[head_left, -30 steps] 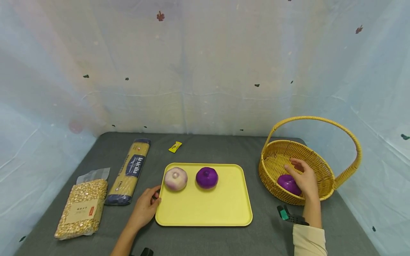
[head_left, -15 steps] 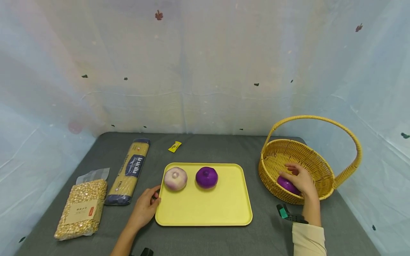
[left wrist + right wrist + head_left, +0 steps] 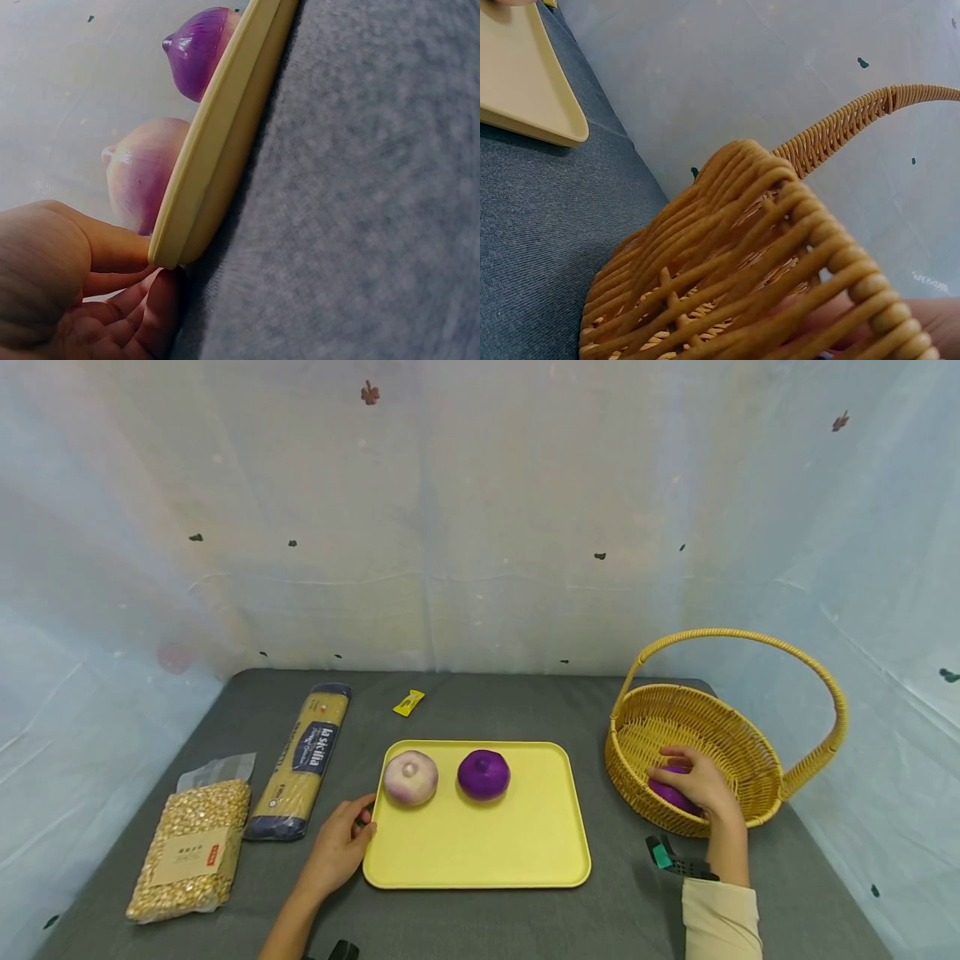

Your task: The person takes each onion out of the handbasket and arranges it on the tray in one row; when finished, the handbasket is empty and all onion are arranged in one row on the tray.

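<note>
On the left, my left hand (image 3: 341, 850) holds the left edge of a yellow tray (image 3: 517, 847); the left wrist view has a finger at the rim (image 3: 169, 251) and other fingers curled below. A pale pinkish-white onion (image 3: 411, 778) and a dark purple onion (image 3: 483, 775) sit side by side on the tray's back left part. Inside a wicker basket (image 3: 622, 768) at the right, my right hand (image 3: 701, 783) grips a glossy purple onion (image 3: 670, 793), its fingers and thumb over the top. In the right wrist view the basket wall (image 3: 727, 262) hides most of that hand.
The basket's tall arched handle (image 3: 817, 672) rises over it. Left of the tray lie a pack of spaghetti (image 3: 300, 768) and a bag of corn kernels (image 3: 195, 843). A small yellow wrapped candy (image 3: 408, 702) lies behind the tray. A pale curtain (image 3: 480, 527) closes off the back.
My right hand has moved down and slightly left in the basket, closing over the purple onion there. The left hand and the tray have stayed in place.
</note>
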`<state>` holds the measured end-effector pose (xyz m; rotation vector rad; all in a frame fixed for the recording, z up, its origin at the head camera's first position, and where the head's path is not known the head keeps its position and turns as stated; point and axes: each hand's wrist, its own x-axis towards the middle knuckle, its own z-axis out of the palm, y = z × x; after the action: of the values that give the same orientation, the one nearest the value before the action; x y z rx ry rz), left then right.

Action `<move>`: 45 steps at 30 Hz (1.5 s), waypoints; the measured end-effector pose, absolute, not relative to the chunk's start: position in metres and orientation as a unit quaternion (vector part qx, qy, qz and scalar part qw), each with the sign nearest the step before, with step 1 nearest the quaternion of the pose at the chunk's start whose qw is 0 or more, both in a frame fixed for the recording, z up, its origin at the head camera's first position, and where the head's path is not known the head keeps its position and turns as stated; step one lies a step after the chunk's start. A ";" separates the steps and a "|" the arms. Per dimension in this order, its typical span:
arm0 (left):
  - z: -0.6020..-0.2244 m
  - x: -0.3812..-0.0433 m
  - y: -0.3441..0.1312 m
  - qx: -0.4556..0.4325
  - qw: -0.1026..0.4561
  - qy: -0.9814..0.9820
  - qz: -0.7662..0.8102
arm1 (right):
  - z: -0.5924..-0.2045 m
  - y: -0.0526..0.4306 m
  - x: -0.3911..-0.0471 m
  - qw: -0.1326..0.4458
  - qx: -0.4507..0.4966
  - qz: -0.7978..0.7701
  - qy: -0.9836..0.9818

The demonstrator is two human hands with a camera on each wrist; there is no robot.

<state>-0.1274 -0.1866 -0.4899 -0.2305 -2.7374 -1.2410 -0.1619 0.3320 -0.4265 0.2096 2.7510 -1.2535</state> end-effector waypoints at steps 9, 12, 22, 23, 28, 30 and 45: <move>-0.490 -0.127 -0.187 -0.071 0.057 -0.907 -0.410 | -0.426 0.332 -0.163 0.066 0.069 -0.399 0.912; -0.489 -0.127 -0.187 -0.073 0.060 -0.906 -0.412 | -0.426 0.332 -0.164 0.064 0.063 -0.396 0.914; -0.490 -0.127 -0.186 -0.079 0.076 -0.906 -0.408 | -0.427 0.333 -0.162 0.040 0.068 -0.411 0.908; -0.490 -0.127 -0.186 -0.079 0.076 -0.906 -0.408 | -0.427 0.333 -0.162 0.032 0.068 -0.415 0.907; -0.490 -0.127 -0.186 -0.084 0.076 -0.905 -0.410 | -0.424 0.333 -0.160 -0.016 0.065 -0.428 0.901; -0.490 -0.127 -0.186 -0.087 0.080 -0.903 -0.412 | -0.423 0.332 -0.159 -0.035 0.065 -0.436 0.897; -0.490 -0.127 -0.186 -0.086 0.086 -0.903 -0.411 | -0.402 0.316 -0.151 -0.129 0.078 -0.482 0.863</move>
<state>-0.1265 -0.1865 -0.4904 -0.2562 -2.6927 -1.2266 -0.1514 0.3161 -0.4022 0.2660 2.9601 -1.6524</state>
